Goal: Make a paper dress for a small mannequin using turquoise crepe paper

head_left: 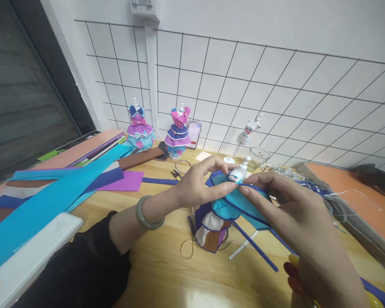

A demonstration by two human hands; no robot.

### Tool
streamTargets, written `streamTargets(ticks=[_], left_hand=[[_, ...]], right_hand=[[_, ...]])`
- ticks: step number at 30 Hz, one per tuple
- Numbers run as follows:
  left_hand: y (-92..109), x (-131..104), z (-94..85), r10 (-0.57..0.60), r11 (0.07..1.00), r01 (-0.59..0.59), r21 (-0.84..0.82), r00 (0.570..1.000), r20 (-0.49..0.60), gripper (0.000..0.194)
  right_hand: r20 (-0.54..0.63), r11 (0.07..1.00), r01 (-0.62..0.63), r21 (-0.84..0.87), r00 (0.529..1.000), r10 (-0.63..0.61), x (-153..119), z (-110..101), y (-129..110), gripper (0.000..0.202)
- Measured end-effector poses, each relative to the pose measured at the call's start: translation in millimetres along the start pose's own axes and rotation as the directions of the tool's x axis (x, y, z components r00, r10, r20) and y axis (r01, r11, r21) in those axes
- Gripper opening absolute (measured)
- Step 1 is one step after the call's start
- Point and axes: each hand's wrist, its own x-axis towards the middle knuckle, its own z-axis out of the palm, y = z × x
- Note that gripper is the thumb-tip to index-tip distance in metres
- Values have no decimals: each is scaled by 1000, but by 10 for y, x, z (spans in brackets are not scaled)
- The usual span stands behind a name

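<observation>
The left hand (pixel 197 182) is partly closed, thumb and index finger curved around the near and left sides of the small dress form (pixel 240 172), with the thumb tip touching its waist area. The right hand (pixel 288 209) is nearly closed at the fingertips, its thumb and index finger pinching a dark blue strip (pixel 252 186) just beside the left thumb. The dress form lies between the two hands, its white knobbed neck poking up above the fingertips, tilted slightly. The turquoise skirt (pixel 225 207), edged in dark blue, spreads below the fingers, over panels of white, brown and purple

On the desk (pixel 157 273), a long dark blue piece (pixel 256 248) slants away below the skirt. Two dressed forms, one with a blue bow (pixel 140 130) and one with a pink bow (pixel 178 134), stand beyond the left hand, near the wall; a glass (pixel 258 158) sits behind the right hand
</observation>
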Motion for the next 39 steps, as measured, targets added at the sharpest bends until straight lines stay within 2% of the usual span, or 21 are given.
streamTargets(ticks=[14,20,28,39], left_hand=[[-2,9,0,44,999,-44,27,999,-18,20],[-4,13,3,52,998,-50,46,998,-34,21],[18,4,11,27,1000,-27,-1,1000,-3,21],[50,5,14,-17,999,18,-38,999,27,22]], right_hand=[[115,995,104,-6,988,-102,-44,-59,-106,17],[34,999,30,-11,999,-29,-19,-50,-85,14],[57,995,93,29,994,-94,-15,-54,-83,12],[10,998,20,52,1000,-20,-11,-26,-85,11]])
